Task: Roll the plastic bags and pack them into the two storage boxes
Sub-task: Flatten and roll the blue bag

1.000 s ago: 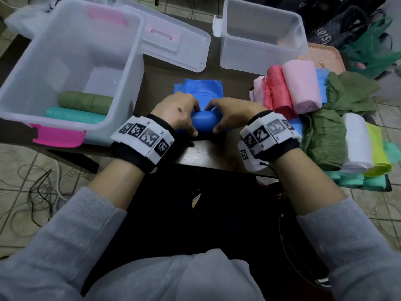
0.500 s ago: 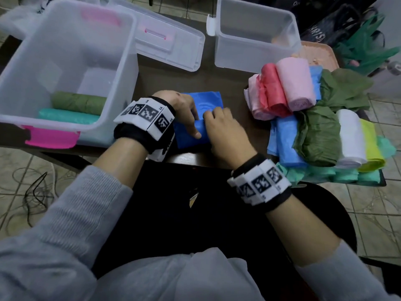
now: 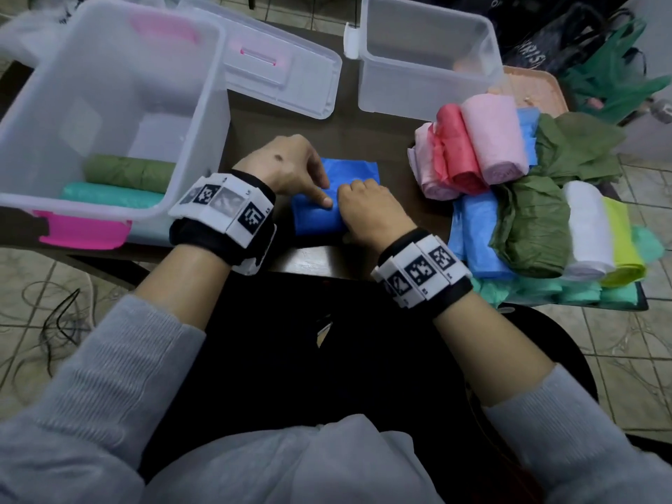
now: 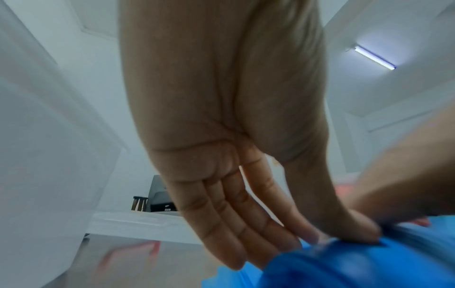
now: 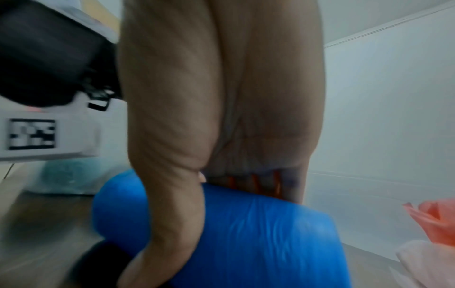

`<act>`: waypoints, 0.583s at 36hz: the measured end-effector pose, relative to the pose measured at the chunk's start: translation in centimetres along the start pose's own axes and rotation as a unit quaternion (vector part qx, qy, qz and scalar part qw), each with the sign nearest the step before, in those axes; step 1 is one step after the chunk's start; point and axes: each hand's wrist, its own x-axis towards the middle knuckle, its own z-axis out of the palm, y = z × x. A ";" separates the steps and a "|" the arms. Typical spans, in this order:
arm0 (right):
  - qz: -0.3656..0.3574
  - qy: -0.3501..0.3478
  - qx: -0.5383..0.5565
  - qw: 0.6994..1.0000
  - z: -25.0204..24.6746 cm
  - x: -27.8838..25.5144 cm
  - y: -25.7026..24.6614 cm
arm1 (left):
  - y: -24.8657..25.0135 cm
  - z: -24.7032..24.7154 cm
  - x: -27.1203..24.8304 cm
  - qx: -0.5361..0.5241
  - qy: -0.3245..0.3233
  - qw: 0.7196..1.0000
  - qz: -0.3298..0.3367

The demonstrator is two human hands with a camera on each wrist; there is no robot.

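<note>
Head view: left hand [image 3: 287,169] and right hand [image 3: 367,207] side by side on a half-rolled blue plastic bag [image 3: 315,217], lying on the dark wooden tabletop [image 3: 363,132] near its front edge, unrolled tail of the bag pointing away from the body. Left grip: fingers straight and close together, tips and thumb pressing down on the roll, as seen in left wrist view [image 4: 246,224]. Right grip: fingers curled over the far side of the roll, thumb along the near side, wrapped round it [image 5: 172,224].

To the left, large clear plastic storage box with pink latches [image 3: 83,231], holding an olive-green rolled bag [image 3: 129,172] and a teal rolled bag [image 3: 109,198] side by side on its floor. Behind it, clear lid with a pink handle slot [image 3: 287,78], lying flat. Further back, smaller clear plastic storage box [image 3: 425,56], upright.

To the right, heap of plastic bags on the tabletop: pink roll [image 3: 494,140], red roll [image 3: 454,150], crumpled olive-green bag [image 3: 531,231], white roll [image 3: 587,231], yellow-green roll [image 3: 623,245], light blue bag [image 3: 476,234].

Black-and-white square code tags on both wristbands [image 3: 222,205]; no letters legible there. Dark bag [image 3: 545,41] at top right with white lettering, too blurred to read.
</note>
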 end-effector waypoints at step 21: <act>-0.043 0.015 0.165 0.985 -1.2 1.1 2.4 | -0.2 0.6 0.5 0.032 -0.019 0.999 -0.003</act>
